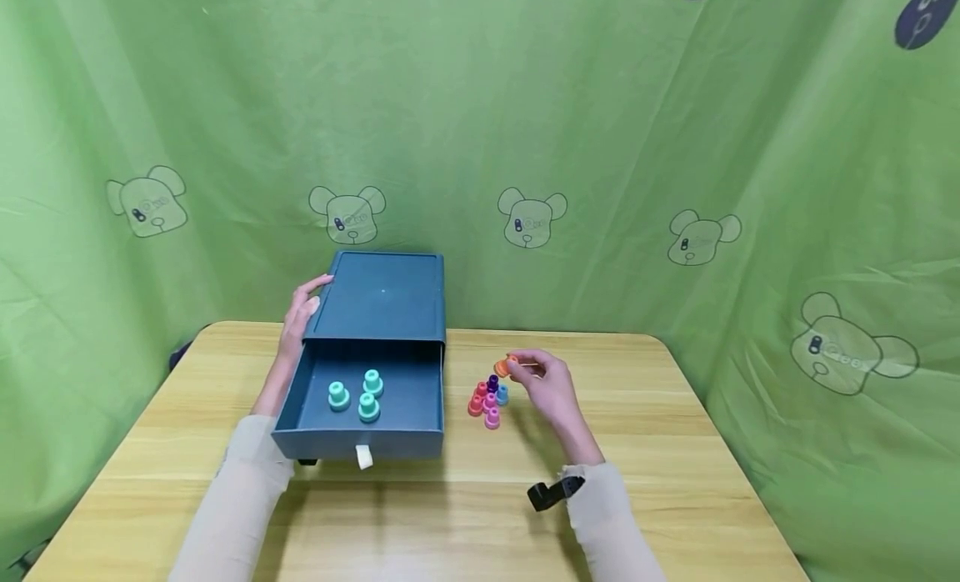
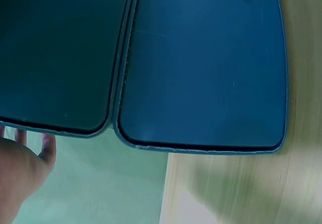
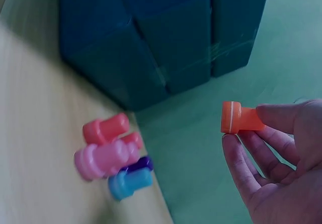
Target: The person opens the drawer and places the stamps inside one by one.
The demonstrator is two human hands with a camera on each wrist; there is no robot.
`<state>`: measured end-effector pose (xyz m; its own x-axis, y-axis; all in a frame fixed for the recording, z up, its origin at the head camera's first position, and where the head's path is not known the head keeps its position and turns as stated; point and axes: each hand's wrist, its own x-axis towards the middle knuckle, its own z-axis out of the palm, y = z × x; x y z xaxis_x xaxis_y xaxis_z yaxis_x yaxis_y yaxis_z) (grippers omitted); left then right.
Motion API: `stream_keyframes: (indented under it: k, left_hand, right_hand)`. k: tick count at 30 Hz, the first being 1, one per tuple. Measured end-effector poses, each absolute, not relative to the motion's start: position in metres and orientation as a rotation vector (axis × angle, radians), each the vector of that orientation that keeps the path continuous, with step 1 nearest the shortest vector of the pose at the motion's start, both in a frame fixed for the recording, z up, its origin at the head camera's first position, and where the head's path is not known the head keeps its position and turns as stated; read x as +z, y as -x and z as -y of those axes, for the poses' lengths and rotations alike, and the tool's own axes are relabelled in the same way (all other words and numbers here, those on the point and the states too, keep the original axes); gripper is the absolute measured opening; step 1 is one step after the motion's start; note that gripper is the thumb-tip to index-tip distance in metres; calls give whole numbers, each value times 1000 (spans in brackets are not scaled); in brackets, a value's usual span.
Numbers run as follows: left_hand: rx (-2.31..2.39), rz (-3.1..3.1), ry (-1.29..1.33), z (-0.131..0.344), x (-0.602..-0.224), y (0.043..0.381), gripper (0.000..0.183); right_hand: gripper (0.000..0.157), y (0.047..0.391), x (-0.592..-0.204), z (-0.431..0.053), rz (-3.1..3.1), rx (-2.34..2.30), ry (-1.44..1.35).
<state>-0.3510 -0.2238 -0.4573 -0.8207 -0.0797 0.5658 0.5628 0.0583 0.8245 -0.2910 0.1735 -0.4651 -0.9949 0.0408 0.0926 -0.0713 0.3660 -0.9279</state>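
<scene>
Between thumb and fingertips, my right hand point(image 1: 551, 390) pinches a small orange toy stamp point(image 3: 231, 117) with a wide base and narrower handle. Below it on the table is a cluster of similar stamps: red point(image 1: 476, 405), pink point(image 1: 492, 418), blue point(image 1: 502, 394) and dark purple point(image 1: 492, 383). My left hand point(image 1: 298, 315) rests against the left side of a dark blue drawer box point(image 1: 386, 294), fingers at its top edge. The box's drawer point(image 1: 356, 443) is pulled out toward me. Inside it stand three mint-green stamps point(image 1: 368, 408).
A white pull tab point(image 1: 364, 457) hangs from the drawer front. The wooden table point(image 1: 660, 499) ends at a green curtain point(image 1: 585, 290) behind and at both sides. A black band point(image 1: 555, 492) sits at my right wrist.
</scene>
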Motion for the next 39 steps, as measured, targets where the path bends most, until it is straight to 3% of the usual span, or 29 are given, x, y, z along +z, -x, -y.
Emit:
stream_keyframes:
  k: [25,39]
  left_hand:
    - [-1854,1893,445,223,-455,344,51]
    - [-1837,1882,456,220,-452,345,50]
  right_hand:
    - [23,240,-385,-126,2308,1710,-408]
    - [22,212,-365,-100,2225,1850,-630]
